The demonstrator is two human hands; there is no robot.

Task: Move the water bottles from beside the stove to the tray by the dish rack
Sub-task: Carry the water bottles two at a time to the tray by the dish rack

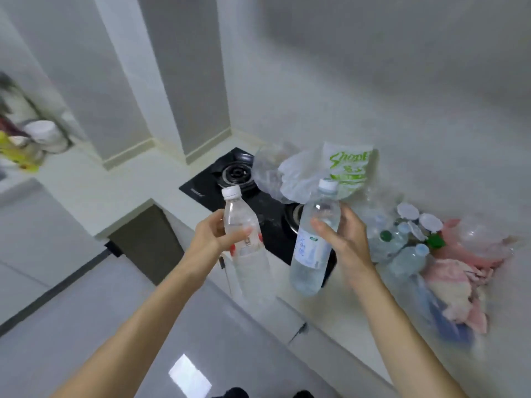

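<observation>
My left hand (214, 235) grips a clear water bottle with a white cap and red-marked label (247, 248), held in the air over the counter's front edge. My right hand (344, 239) grips a second clear bottle with a white cap and pale blue label (311, 248), held above the black stove (244, 182). Both bottles lean slightly. Several more plastic bottles (402, 242) lie in a heap on the counter right of the stove. The tray and dish rack are not visible.
A white plastic bag with green lettering (324, 170) and clear bags lie over the stove's right side. Pink and blue cloth (459, 285) lies at the counter's right. Jars and containers (34, 142) stand at the far left. Grey floor tiles are below.
</observation>
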